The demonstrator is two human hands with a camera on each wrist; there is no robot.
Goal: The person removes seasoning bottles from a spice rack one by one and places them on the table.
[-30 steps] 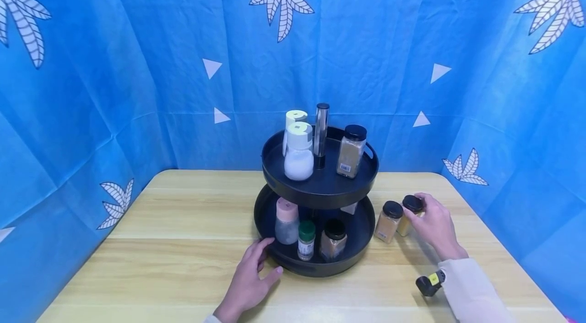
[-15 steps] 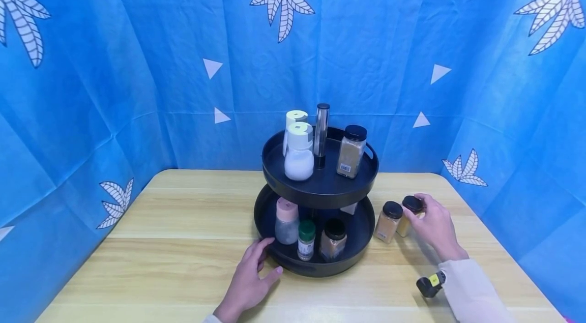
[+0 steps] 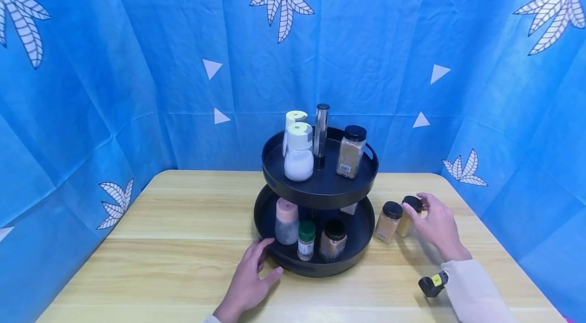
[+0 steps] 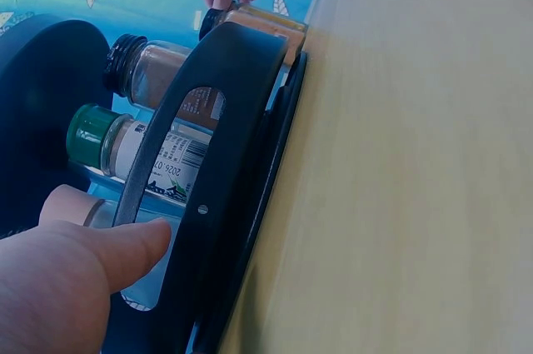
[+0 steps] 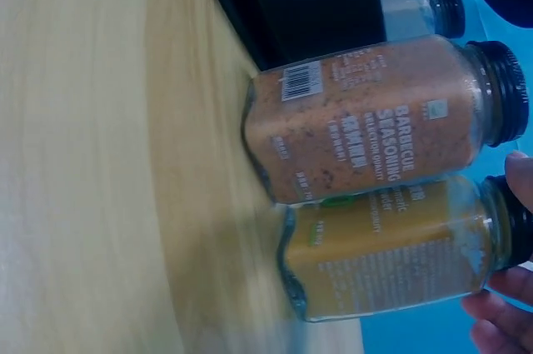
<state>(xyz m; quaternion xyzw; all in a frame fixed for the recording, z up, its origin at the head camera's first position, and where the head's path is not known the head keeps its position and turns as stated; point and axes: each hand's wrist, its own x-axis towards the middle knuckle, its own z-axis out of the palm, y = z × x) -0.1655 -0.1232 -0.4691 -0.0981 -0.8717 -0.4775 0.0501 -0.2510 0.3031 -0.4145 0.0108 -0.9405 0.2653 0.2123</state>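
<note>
Pinching the black lid (image 3: 413,204) of a yellow jar (image 5: 387,254) between thumb and fingers, my right hand (image 3: 438,225) is holding a narrow grip, the jar standing upright near the counter's (image 3: 183,252) right edge. Just beside it, an orange jar (image 5: 366,125) is showing a barbecue seasoning label and standing between it and the lower tray (image 3: 316,269). My left hand (image 3: 249,280) is touching that tray's front-left rim, its thumb spread wide from the other fingers; the left wrist view is showing the thumb at the handle slot. Inside the lower tray, a pink-capped bottle (image 3: 287,226), a green-lidded jar (image 3: 306,246) and a brown jar (image 3: 333,242) are standing toward the front rim. On the upper tray (image 3: 316,196), two white bottles (image 3: 299,163) are standing by the left rim, a silver tube (image 3: 322,132) is rising near the middle, and a tall jar (image 3: 350,157) is standing toward the right rim.
</note>
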